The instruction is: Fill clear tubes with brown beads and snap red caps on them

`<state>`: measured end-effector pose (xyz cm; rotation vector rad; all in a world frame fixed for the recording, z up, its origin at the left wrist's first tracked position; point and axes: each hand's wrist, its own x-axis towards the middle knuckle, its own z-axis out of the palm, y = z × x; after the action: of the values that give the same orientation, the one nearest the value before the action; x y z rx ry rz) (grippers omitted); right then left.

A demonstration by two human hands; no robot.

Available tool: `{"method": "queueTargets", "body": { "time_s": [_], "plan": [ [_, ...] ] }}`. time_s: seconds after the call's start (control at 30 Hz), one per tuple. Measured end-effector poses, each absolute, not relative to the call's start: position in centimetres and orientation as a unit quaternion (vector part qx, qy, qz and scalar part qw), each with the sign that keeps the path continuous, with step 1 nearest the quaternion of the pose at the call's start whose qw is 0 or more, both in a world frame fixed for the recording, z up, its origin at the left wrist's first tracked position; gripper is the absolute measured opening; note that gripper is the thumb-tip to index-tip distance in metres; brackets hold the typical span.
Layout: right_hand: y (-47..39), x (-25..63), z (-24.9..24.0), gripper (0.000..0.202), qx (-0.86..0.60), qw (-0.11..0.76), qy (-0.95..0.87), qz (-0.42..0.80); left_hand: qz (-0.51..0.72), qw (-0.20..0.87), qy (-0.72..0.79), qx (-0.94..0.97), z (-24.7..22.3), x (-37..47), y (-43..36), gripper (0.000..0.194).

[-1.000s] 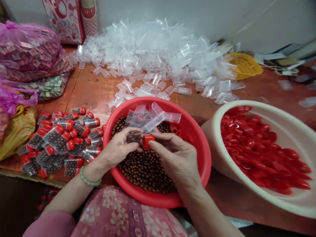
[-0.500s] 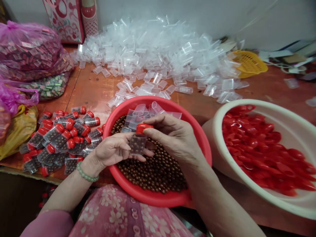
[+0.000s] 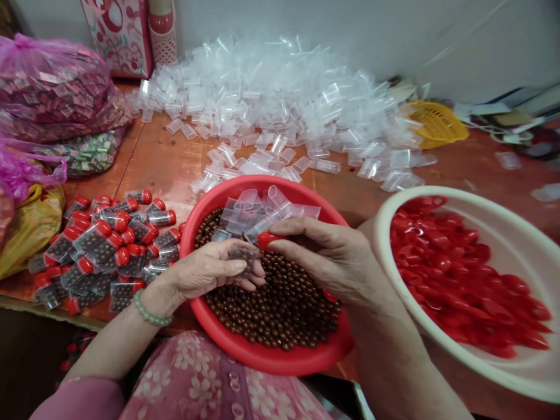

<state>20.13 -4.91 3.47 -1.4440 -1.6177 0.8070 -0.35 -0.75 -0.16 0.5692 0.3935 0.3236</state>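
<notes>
Over a red basin [image 3: 280,364] of brown beads [image 3: 280,309], my left hand [image 3: 219,265] holds a clear container [image 3: 244,260] with beads inside, tilted with its top toward the right. My right hand [image 3: 324,251] pinches a red cap [image 3: 268,240] between thumb and fingers at the container's mouth. Whether the cap is fully seated cannot be made out. Clear containers [image 3: 254,211] without caps rest on the beads at the back of the basin. Another red piece [image 3: 329,296] shows partly beneath my right hand.
Red-capped, filled containers [image 3: 102,254] are heaped on the left. A cream basin [image 3: 485,382] of red caps [image 3: 464,268] stands right. Behind are piled clear containers [image 3: 271,99], a yellow basket [image 3: 437,122] and purple bags [image 3: 52,93].
The container has turned from upright to tilted, and my left fingers have closed more around it. The red cap has moved slightly right and down with my right hand. The view has shifted slightly.
</notes>
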Motion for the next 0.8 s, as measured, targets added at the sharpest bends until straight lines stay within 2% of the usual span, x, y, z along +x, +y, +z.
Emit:
{"method": "queueTargets", "body": {
  "time_s": [0.2, 0.4, 0.63, 0.8],
  "plan": [
    [-5.6, 21.1, 3.2, 0.010, -0.606, 0.433, -0.591, 0.310, 0.173, 0.916, 0.216, 0.290, 0.2, -0.2, -0.7, 0.039],
    [-4.9, 17.6, 2.9, 0.012, -0.568, 0.540, -0.522, 0.338, 0.181, 0.905, 0.227, 0.309, 0.0, 0.0, -0.9, 0.039],
    [-5.2, 15.6, 1.7, 0.005, -0.561, 0.520, -0.549, 0.337, 0.199, 0.888, 0.213, 0.357, -0.4, 0.0, -1.0, 0.035],
    [-5.7, 15.4, 0.5, 0.006, -0.558, 0.530, -0.556, 0.313, 0.208, 0.828, 0.244, 0.460, -0.1, 0.2, -1.2, 0.028]
  ]
}}
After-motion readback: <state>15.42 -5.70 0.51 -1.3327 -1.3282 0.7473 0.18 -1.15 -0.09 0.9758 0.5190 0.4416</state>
